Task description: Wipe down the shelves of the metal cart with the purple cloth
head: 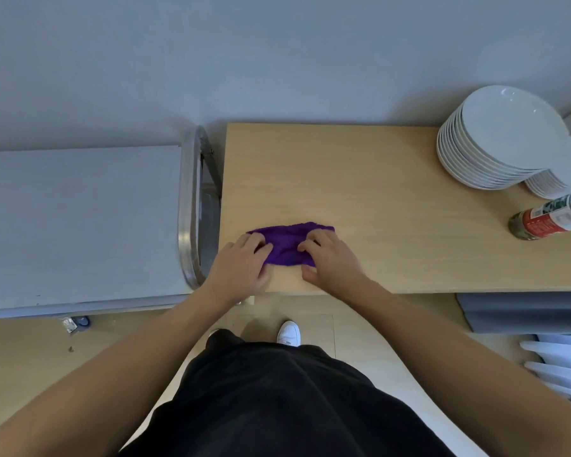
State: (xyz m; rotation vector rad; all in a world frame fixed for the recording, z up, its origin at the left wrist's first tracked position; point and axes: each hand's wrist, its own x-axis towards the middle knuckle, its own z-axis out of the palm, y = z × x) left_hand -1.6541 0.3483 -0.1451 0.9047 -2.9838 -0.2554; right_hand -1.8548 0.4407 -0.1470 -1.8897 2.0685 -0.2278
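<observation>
A purple cloth [289,241] lies bunched on a light wooden table [360,192], near its front left corner. My left hand [239,267] rests on the cloth's left end with its fingers curled onto the fabric. My right hand [330,255] holds the cloth's right end, fingers curled on top and thumb at the near edge. The metal cart [80,225] stands to the left of the table, with a flat grey top shelf and a rounded steel handle rail [187,219] beside my left hand. Its lower shelves are hidden.
A tall stack of white plates [495,140] sits at the table's back right, with a smaller stack [544,186] beside it. A spice bottle with a red label [548,221] lies on its side at the right edge. A grey wall runs behind.
</observation>
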